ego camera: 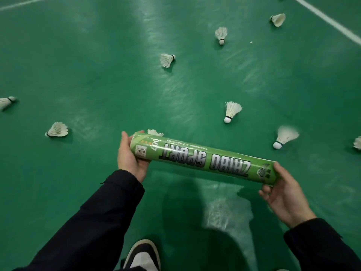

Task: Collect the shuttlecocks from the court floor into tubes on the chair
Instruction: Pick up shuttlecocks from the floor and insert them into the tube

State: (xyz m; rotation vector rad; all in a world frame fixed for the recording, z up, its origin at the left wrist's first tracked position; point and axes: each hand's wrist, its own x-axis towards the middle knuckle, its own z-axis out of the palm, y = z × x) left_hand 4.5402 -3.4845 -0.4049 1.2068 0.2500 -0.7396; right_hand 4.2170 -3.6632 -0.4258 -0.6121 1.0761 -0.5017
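Note:
I hold a long green shuttlecock tube (203, 158) level in front of me, above the court floor. My left hand (130, 156) grips its left end, and my right hand (282, 190) cups its right end. Several white feather shuttlecocks lie scattered on the green floor: one (231, 111) just beyond the tube, one (284, 136) to the right, one (57, 130) to the left, and one (167, 60) further off. White feathers (155, 132) peek out behind the tube's left end. No chair is in view.
More shuttlecocks lie at the far right (221, 35) (278, 19), at the left edge (6, 102) and at the right edge (357, 142). A white court line (328, 20) crosses the top right corner. My shoe (142, 255) stands at the bottom centre.

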